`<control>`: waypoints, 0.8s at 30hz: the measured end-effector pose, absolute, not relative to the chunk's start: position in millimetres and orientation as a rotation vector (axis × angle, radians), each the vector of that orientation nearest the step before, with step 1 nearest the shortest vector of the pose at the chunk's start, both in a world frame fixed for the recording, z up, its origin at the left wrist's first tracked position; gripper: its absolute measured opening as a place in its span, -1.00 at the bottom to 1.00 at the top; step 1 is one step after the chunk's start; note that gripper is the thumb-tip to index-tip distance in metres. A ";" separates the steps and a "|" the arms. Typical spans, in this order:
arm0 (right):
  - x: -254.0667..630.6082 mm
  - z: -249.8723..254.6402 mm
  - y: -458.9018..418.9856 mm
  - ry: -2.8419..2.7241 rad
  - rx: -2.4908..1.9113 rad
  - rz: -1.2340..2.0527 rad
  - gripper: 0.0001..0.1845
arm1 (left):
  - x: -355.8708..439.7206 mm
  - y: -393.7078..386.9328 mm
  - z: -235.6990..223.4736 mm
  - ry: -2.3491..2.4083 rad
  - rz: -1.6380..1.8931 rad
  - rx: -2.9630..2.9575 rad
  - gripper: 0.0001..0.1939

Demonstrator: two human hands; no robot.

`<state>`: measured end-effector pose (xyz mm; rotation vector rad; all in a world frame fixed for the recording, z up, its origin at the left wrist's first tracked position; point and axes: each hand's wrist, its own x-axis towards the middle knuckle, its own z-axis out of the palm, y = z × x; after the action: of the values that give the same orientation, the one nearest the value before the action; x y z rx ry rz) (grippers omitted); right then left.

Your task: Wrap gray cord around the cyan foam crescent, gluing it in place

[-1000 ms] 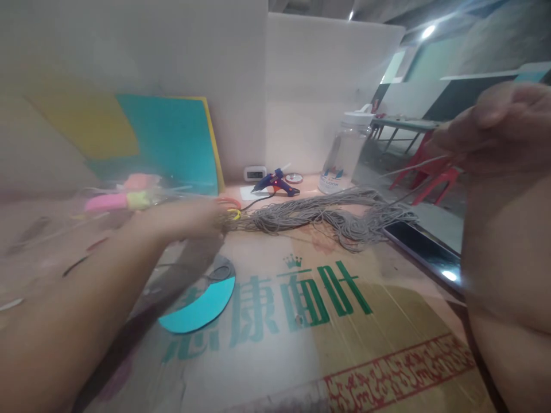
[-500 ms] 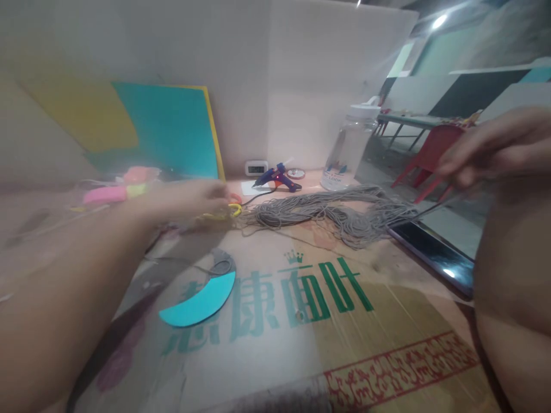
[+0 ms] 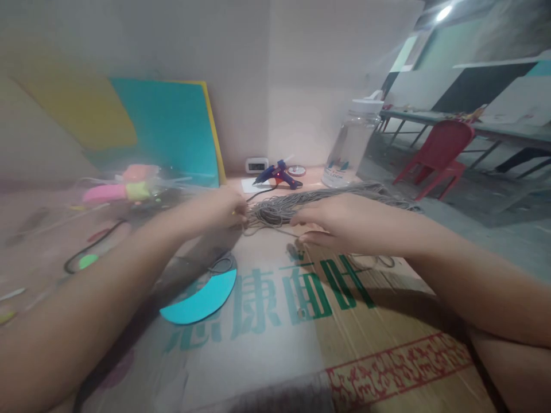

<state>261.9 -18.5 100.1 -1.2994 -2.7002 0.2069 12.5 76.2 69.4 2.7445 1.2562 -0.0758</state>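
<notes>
Grey cord (image 3: 275,211) lies in a loose, tangled bundle across the back of the cardboard. At its left end is my left hand (image 3: 221,209), fingers closed; a bit of yellow shows between them, but what they hold is hidden. My right hand (image 3: 329,222) reaches over the bundle from the right, fingers curled round part of the cord. A strand runs between the two hands. Nearer to me lies a turquoise crescent-shaped piece (image 3: 202,301), with a small grey cord loop (image 3: 221,264) at its upper end.
Behind the cord sit a blue glue gun (image 3: 279,174), a small digital clock (image 3: 256,166) and a clear water bottle (image 3: 350,143). Turquoise and yellow sheets (image 3: 167,126) lean at the back left, near pink and green items (image 3: 105,193). A red chair (image 3: 445,149) stands beyond the table.
My right hand has come down from the upper right onto the cord. My left hand has shifted slightly right, covering the yellow handle. The phone at the right is hidden or gone from view.
</notes>
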 end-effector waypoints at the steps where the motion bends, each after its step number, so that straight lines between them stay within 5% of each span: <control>1: 261.2 99.8 -20.0 -2.675 -1.276 0.206 -0.75 | 10.4 72.5 77.1 1.259 -0.010 2.704 -0.71; 7: 248.4 89.7 -15.7 -2.370 -1.148 0.612 -0.29 | 12.0 25.7 122.0 1.293 0.319 2.606 -0.61; 12: 249.1 96.5 -11.7 -2.372 -1.197 0.854 -0.72 | 17.9 13.9 123.4 1.330 0.449 2.611 -0.58; 19: 280.9 129.9 -15.8 -2.006 -1.079 0.686 -0.63 | 7.1 34.3 113.4 1.000 0.021 2.229 -0.52; 24: 313.2 153.5 -16.6 -1.715 -0.933 0.500 -0.66 | -8.1 55.1 110.9 1.203 0.127 2.387 -0.41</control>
<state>313.2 -16.6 153.5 -0.9325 -1.7154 0.4996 -8.1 55.1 110.9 2.3871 1.2028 0.1270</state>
